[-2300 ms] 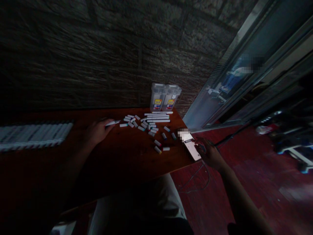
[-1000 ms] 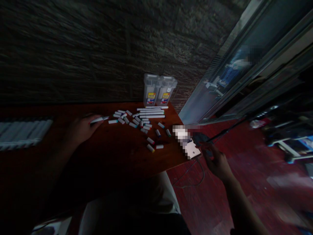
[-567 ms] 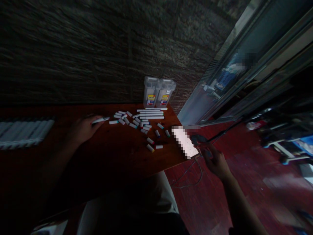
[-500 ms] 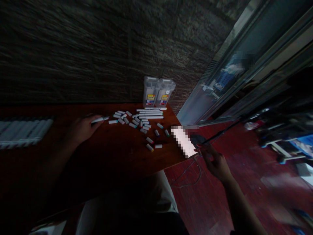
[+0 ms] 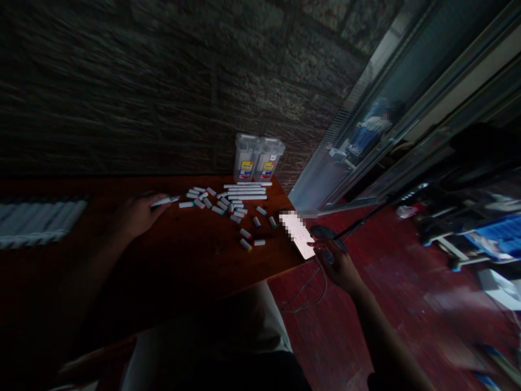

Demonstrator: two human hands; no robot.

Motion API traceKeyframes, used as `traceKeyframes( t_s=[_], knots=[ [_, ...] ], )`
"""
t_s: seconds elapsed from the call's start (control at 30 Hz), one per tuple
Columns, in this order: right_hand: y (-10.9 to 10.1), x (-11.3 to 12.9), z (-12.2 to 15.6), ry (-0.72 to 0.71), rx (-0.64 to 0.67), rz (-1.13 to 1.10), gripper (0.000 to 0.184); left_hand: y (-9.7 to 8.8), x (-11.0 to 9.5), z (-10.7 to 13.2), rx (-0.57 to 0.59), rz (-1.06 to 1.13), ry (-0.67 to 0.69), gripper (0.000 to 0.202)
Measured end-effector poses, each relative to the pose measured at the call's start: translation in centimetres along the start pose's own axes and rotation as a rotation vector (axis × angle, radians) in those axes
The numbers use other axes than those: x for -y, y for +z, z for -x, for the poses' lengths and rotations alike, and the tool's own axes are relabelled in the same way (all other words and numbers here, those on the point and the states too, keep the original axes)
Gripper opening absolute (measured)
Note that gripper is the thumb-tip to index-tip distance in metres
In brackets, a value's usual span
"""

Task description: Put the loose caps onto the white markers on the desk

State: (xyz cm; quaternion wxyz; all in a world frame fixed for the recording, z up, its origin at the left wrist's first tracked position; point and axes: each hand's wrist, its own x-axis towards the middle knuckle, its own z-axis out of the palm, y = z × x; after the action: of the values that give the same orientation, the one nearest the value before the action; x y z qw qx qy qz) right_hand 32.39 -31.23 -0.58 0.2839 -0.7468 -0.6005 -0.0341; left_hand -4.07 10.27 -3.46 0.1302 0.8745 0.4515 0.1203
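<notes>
My left hand (image 5: 140, 216) is closed around a white marker (image 5: 163, 201) just above the table, its tip pointing right at a spread of loose marker caps (image 5: 217, 209). The caps are white with coloured ends. Behind them several white markers (image 5: 246, 193) lie side by side. At the table's right corner, a phone (image 5: 300, 235) with a bright, partly pixelated screen lies flat. My right hand (image 5: 337, 266) reaches over its near right edge with a fingertip at the screen. The fingers are apart and grip nothing that I can see.
Two clear plastic cases (image 5: 245, 157) with yellow labels stand against the stone wall (image 5: 163, 98). A long row of white markers (image 5: 36, 220) lies at the left of the wooden table (image 5: 179, 271). A cable (image 5: 323, 296) hangs beside the right edge, over the red floor.
My right hand has moved left, and its fingertip now reaches further over the phone's screen. My left hand keeps the marker in nearly the same place. The view has shifted slightly.
</notes>
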Motion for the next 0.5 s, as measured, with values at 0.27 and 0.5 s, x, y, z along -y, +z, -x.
traceKeyframes(
  t_s=[0.27, 0.5],
  knots=[
    [-1.5, -0.2, 1.9, 0.071, 0.015, 0.019, 0.024, -0.1, -0.1, 0.1, -0.013, -0.007, 0.036, 0.050],
    [-1.0, 0.1, 1.0, 0.028, -0.014, 0.049, 0.025, 0.0, 0.2, 0.1, -0.014, -0.010, 0.038, 0.053]
  ],
)
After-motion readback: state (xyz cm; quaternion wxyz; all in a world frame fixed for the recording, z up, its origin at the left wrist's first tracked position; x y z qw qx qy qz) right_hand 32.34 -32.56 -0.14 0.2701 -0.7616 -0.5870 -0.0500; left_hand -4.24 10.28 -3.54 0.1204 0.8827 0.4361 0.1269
